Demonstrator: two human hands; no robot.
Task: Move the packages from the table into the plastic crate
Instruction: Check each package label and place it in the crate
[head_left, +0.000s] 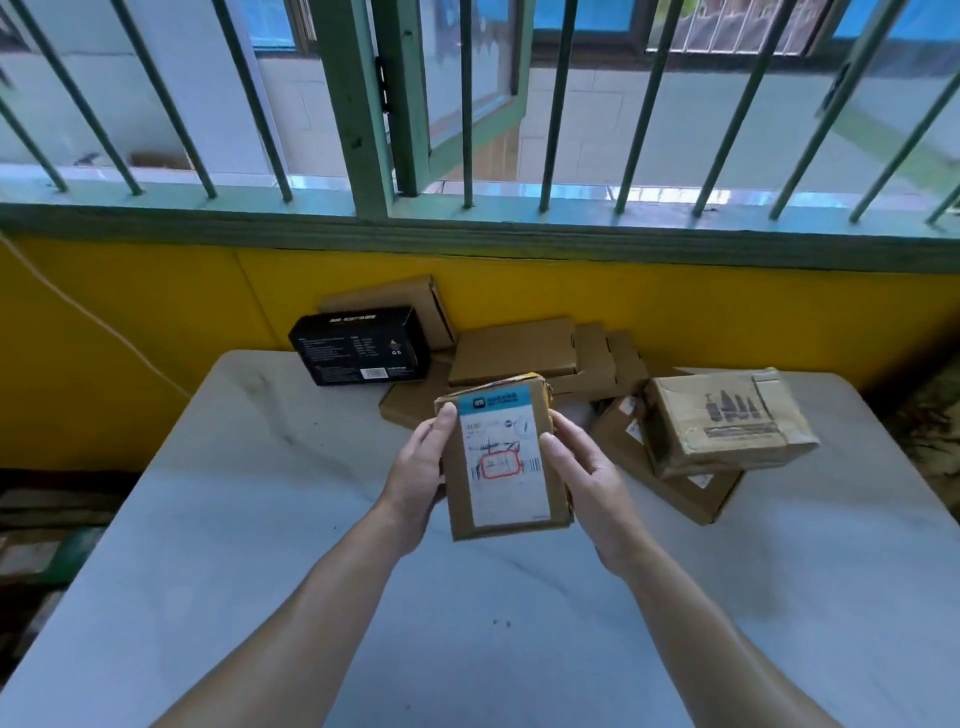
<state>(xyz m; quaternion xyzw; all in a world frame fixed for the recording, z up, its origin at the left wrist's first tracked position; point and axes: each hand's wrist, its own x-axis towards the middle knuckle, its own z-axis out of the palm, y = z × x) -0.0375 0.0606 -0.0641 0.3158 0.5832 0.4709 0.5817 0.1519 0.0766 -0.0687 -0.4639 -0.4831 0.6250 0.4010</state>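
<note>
Ahead, the pale surface (260, 545) carries a pile of cardboard packages (519, 353) and a black box (361, 345) at its far edge. Above it, left hand (415, 473) and right hand (584, 475) grasp a labelled package (501, 457) by its sides.

I see a pale marbled bench (218, 519) set against a yellow wall (156, 312), below a green-framed window (358, 104) with slanted green bars (644, 104), daylight outside.
</note>
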